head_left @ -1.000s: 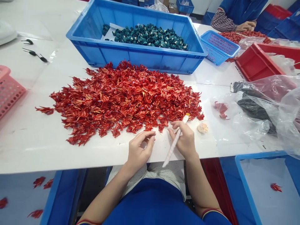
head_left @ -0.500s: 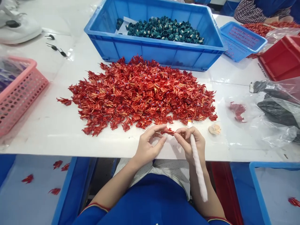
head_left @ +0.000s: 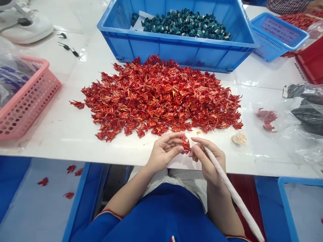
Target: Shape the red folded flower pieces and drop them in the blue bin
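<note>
My left hand [head_left: 165,150] is closed around a small glossy red piece [head_left: 186,146] with spiky edges, pinched between thumb and fingers. The thumb and fingertips of my right hand [head_left: 210,160] meet the right side of this piece. A long, white-wrapped stick [head_left: 233,190] with a thin neck and an orange tip lies through my right hand. Its tip points at the table, while its rear end slants back over my forearm. Just beyond both hands spreads a large pile of similar red pieces [head_left: 161,97].
Behind the pile stands a blue crate [head_left: 176,45] with dark green ring-like parts. A pink basket [head_left: 32,94] is at left; a beige lump [head_left: 238,138] and plastic bags [head_left: 290,134] lie at right. Blue bins [head_left: 75,201] flank my lap. A person's hand shows at the far right.
The red piece has turned more upright between my hands. The white stick's rear end has swung outward to the right. My view has shifted slightly.
</note>
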A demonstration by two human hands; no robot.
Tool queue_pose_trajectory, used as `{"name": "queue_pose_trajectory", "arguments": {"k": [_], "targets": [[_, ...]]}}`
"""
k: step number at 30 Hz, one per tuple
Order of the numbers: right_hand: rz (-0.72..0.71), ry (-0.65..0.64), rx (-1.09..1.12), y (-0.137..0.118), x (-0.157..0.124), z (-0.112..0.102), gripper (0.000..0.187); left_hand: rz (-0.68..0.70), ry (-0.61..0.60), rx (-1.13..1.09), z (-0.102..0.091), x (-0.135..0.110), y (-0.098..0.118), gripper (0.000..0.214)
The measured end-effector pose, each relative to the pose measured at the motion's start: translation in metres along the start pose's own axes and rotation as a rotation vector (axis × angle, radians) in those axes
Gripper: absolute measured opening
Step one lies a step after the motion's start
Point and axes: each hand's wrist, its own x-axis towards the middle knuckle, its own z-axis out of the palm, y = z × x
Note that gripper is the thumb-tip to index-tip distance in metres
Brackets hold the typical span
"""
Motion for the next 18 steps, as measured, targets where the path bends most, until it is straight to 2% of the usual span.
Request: {"name": "queue_pose_trajectory", "arguments": {"k": [8, 18], "targets": [[0.035, -0.044, -0.065, -0.008, -0.004, 0.001, 0.008, -0.086, -0.049, -0.115, -0.001, 0.002, 0.0, 0.055], [-0.03, -0.008, -0.188, -0.009, -0.011, 0.008, 0.007, -0.116, -0.039, -0.029, 0.003, 0.002, 0.005, 0.05]]}}
